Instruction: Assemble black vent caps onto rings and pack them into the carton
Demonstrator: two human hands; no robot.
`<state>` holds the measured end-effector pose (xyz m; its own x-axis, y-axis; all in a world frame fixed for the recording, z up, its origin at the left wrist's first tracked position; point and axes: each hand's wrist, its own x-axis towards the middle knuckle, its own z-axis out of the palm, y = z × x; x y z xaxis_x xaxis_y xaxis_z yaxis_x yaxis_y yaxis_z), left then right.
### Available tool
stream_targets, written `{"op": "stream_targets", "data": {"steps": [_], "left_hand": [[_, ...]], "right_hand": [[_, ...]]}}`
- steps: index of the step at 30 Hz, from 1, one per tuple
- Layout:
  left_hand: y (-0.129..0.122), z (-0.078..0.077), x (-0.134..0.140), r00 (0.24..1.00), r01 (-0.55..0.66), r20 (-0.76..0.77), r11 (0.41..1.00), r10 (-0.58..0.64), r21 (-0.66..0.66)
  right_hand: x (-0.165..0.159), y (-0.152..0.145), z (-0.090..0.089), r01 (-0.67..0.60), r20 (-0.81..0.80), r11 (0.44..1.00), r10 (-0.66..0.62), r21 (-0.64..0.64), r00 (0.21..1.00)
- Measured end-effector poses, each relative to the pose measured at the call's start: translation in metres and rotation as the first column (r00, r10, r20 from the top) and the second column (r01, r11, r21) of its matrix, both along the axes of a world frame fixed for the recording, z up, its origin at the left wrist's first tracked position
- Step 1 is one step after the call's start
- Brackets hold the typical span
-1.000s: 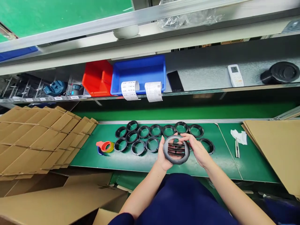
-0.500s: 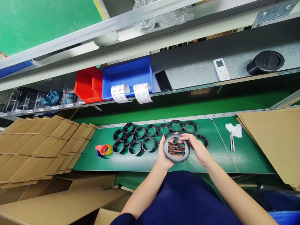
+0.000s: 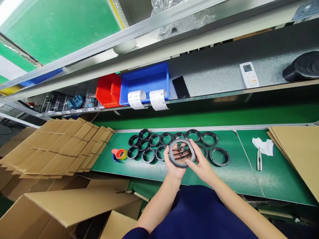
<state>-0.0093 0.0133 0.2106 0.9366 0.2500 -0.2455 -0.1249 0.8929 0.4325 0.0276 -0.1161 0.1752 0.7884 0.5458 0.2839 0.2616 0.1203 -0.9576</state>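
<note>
A round dark grey ring with black slats across its opening, like an air vent (image 3: 182, 163), is held up in front of me over the bench edge. My left hand (image 3: 174, 169) wraps its left side and underside, with fingers visible behind the slats. On the right rim my right hand (image 3: 200, 164) grips it, thumb at the lower front and fingers along the upper edge. Behind the hands, several black rings (image 3: 149, 155) stand in rows on the green bench. One black ring (image 3: 219, 156) lies just right of my right hand.
A red and yellow tape dispenser (image 3: 120, 154) sits left of the rings. Stacked cardboard dividers (image 3: 62, 146) and an open carton (image 3: 82, 202) are at left. A utility knife (image 3: 259, 160) touches a white tissue (image 3: 264, 146). Blue bin (image 3: 144, 81) and phone (image 3: 180, 87) rest on the shelf.
My right hand has shifted its grip, its thumb now pressing the vent's lower right front instead of fingers on the top rim. The whole view has swung left.
</note>
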Motion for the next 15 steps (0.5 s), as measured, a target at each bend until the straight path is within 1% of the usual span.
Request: {"op": "stream_targets", "data": {"steps": [3,5,7,9,11,13,15], "left_hand": [[0.008,0.006,-0.002,0.998,-0.062,0.011,0.998,0.062,0.016],[0.014,0.009,-0.003,0.998,-0.064,0.024,0.998,0.064,0.014],[0.020,0.011,-0.006,0.998,-0.035,0.043,0.999,0.036,-0.012],[0.026,0.011,-0.008,0.998,0.022,0.061,0.999,-0.020,-0.040],[0.029,0.010,-0.012,0.993,0.086,0.082,0.995,-0.082,-0.042],[0.029,0.007,-0.015,0.986,0.128,0.112,0.992,-0.127,-0.008],[0.028,0.001,-0.016,0.980,0.141,0.133,0.989,-0.146,0.046]], "right_hand": [[-0.003,0.017,0.002,0.020,0.103,1.000,-0.020,-0.001,0.995],[0.000,0.023,0.003,0.035,0.132,0.999,-0.036,0.010,0.991],[0.005,0.024,0.004,0.061,0.097,0.998,-0.063,0.021,0.993],[0.011,0.022,0.005,0.081,0.005,0.996,-0.081,0.043,0.997],[0.018,0.020,0.010,0.130,-0.075,0.990,-0.126,0.049,0.989],[0.022,0.022,0.018,0.210,-0.052,0.978,-0.210,-0.006,0.976],[0.021,0.032,0.029,0.279,0.094,0.954,-0.270,-0.110,0.958]]}}
